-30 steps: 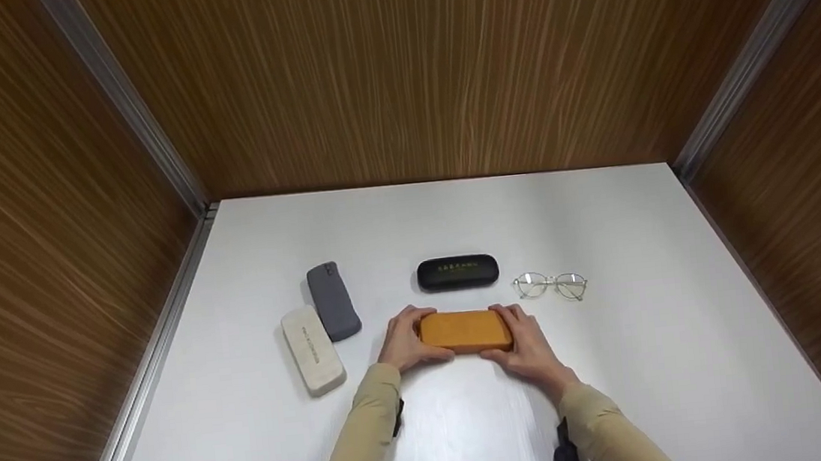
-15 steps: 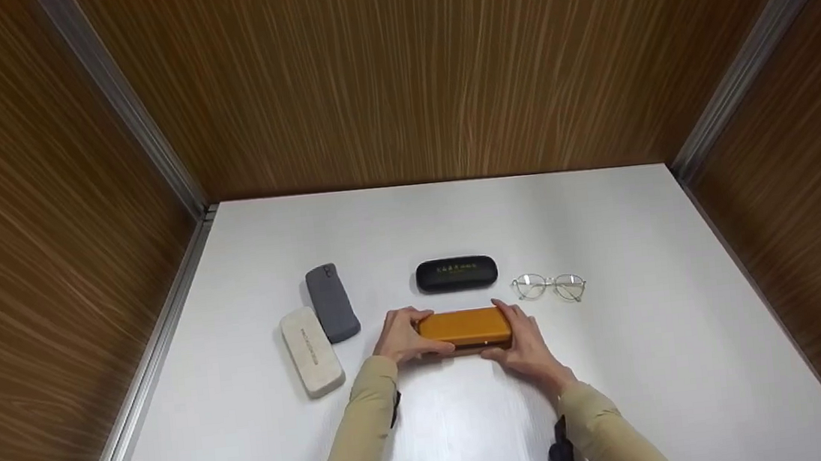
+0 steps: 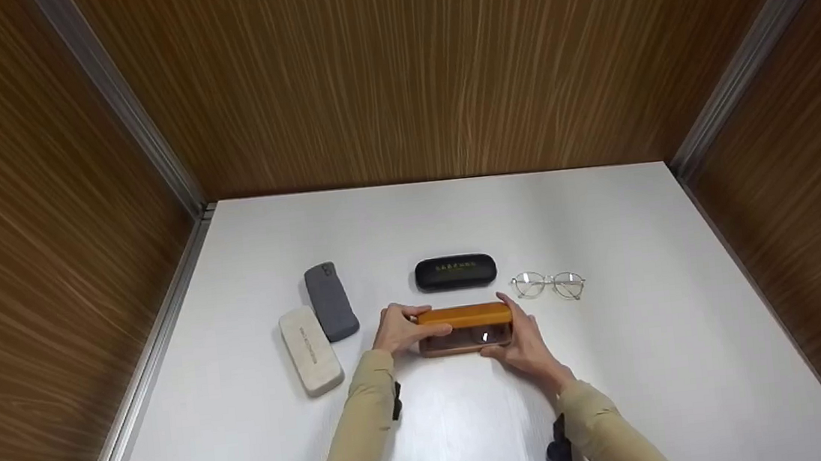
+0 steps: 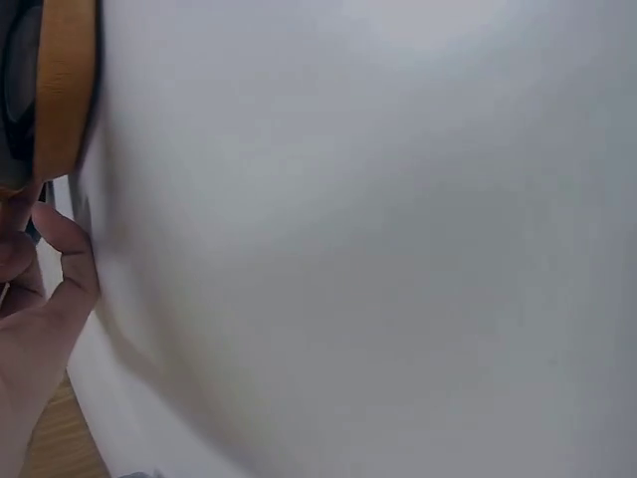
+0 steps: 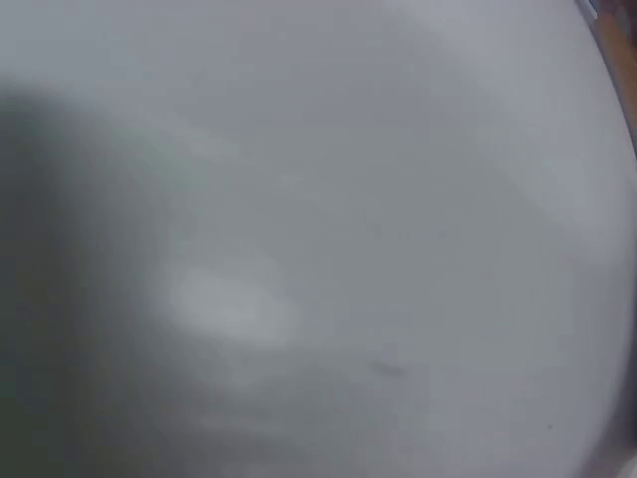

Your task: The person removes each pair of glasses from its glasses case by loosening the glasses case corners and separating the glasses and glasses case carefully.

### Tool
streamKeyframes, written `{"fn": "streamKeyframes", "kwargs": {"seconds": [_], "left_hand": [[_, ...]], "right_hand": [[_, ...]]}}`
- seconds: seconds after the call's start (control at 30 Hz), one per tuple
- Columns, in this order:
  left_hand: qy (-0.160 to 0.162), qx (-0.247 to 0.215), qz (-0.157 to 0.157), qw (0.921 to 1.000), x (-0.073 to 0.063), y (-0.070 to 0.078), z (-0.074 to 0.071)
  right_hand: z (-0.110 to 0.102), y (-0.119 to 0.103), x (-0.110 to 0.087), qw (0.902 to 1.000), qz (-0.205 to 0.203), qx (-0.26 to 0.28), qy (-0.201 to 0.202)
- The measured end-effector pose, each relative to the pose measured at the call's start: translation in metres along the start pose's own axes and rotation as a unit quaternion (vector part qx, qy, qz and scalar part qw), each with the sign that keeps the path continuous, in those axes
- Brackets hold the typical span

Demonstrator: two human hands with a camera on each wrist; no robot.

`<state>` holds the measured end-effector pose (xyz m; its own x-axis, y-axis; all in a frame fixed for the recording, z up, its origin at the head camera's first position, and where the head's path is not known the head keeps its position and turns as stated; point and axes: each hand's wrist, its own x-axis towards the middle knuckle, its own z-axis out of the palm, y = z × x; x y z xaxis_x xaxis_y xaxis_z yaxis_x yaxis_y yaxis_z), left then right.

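An orange glasses case (image 3: 468,316) lies in front of me in the head view, its lid raised and its dark interior showing toward me. My left hand (image 3: 397,329) grips its left end, thumb on the front of the lid. Around the right end, my right hand (image 3: 528,345) holds the case between thumb and fingers. In the left wrist view, the case's orange edge (image 4: 66,85) and dark inside appear at the upper left; a dark rounded shape in there is too cut off to name. The right wrist view is blurred and shows mostly tabletop.
Behind the orange case lies a black glasses case (image 3: 456,273). Wire-framed glasses (image 3: 550,285) lie to its right. On the left, a grey glasses case (image 3: 331,302) and a cream one (image 3: 312,351) lie close together. Wood-grain panels (image 3: 395,74) wall the white table (image 3: 656,357).
The orange case's lid has swung up and away from me, from closed to raised, exposing the dark interior. My left thumb has risen with the lid. The other things stay in place.
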<state>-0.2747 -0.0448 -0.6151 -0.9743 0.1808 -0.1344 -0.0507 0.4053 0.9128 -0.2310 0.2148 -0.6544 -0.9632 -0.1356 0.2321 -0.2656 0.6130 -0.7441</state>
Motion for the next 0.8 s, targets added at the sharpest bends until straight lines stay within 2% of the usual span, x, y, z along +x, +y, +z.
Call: {"fn": "streamKeyframes", "kwargs": {"seconds": [0.23, 0.37, 0.6, 0.8], "left_hand": [[0.005, -0.087, -0.046, 0.9951, 0.003, -0.003, 0.004], [-0.003, -0.100, -0.061, 0.9931, 0.006, -0.004, 0.007], [-0.037, -0.090, -0.031, 0.9948, 0.007, -0.005, 0.011], [-0.046, -0.093, -0.012, 0.9946, 0.003, -0.003, 0.010]], "right_hand": [[-0.001, 0.000, 0.001, 0.9998, -0.014, 0.011, -0.010], [-0.002, 0.000, 0.003, 0.9995, -0.010, 0.025, -0.016], [-0.004, 0.001, 0.005, 0.9993, 0.006, 0.026, -0.025], [-0.005, 0.000, 0.005, 0.9985, 0.019, 0.032, -0.040]]}}
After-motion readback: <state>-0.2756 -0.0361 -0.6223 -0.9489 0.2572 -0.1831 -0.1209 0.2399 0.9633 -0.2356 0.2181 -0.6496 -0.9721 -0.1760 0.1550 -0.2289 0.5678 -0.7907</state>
